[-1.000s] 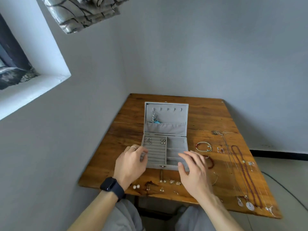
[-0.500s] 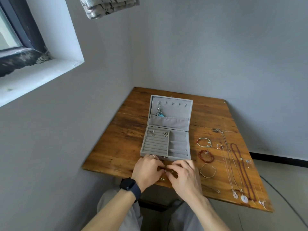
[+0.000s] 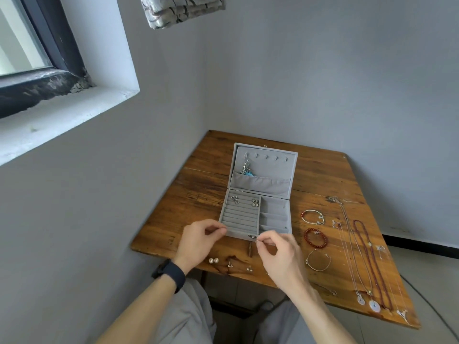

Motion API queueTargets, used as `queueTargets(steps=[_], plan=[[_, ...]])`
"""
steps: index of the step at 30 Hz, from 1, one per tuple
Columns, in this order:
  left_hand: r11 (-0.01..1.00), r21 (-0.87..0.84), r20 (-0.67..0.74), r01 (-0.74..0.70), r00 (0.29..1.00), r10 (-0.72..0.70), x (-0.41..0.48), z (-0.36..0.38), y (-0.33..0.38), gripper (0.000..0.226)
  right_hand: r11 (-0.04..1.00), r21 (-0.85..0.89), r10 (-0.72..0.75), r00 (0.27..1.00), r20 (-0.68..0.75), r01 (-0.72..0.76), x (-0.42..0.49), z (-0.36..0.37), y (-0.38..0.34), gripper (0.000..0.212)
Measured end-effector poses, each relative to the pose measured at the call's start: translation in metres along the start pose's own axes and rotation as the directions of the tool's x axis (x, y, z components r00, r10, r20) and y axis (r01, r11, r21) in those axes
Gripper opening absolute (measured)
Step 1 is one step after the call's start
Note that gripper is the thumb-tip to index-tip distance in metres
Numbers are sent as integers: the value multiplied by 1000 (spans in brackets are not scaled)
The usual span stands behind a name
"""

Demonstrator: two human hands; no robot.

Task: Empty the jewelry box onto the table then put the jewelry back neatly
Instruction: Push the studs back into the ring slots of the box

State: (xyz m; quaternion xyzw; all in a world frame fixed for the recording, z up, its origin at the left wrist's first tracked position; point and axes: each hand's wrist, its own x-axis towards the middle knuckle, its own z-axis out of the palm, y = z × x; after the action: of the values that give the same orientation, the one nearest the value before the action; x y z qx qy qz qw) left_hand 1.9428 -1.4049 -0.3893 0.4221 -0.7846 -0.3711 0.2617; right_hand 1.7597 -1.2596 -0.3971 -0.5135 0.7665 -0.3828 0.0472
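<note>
Head view: refilling is proceeding, right hand (image 3: 280, 254) pinching an earring (image 3: 257, 241), left hand (image 3: 198, 240) grip unclear, slotting into the box (image 3: 274, 208) probably coming next.

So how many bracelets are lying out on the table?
3, in a line right of the jewelry box: a pale corded bracelet farthest, a red beaded bracelet in the middle, a thin silver bangle nearest. The right hand could hide another.
</note>
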Motion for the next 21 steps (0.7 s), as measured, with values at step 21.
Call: queueTargets(steps=[21], plan=[[949,-180,-179,258,940,-290,16,-23,-53,8,982,-122,173,954,245,-147,116,9,8,13]])
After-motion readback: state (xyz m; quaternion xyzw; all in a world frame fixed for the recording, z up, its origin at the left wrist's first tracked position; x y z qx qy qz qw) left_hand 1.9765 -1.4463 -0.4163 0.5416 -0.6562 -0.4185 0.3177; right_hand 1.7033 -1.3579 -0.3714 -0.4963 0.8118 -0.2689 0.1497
